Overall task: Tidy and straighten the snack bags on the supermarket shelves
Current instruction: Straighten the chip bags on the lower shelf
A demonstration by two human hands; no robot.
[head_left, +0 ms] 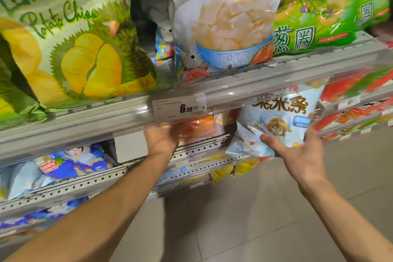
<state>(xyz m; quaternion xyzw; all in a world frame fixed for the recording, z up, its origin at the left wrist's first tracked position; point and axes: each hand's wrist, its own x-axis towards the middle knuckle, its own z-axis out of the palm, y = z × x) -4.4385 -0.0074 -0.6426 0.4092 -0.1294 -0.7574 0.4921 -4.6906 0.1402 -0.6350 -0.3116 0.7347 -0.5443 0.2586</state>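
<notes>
At upper left one durian potato chips bag (70, 34) stands on the top shelf (276, 83), with one shrimp flakes bag (225, 17) at top centre and one green onion ring bag (331, 10) at upper right. Below centre, my left hand (162, 138) reaches under that shelf's rail just beneath the single 6.50 price tag (179, 108); its fingers are hidden, so I cannot tell whether they grip anything. Right of centre, my right hand (297, 155) cups the bottom of one pale blue cartoon snack bag (278, 119), thumb pressed on its front, fingers curled behind it.
</notes>
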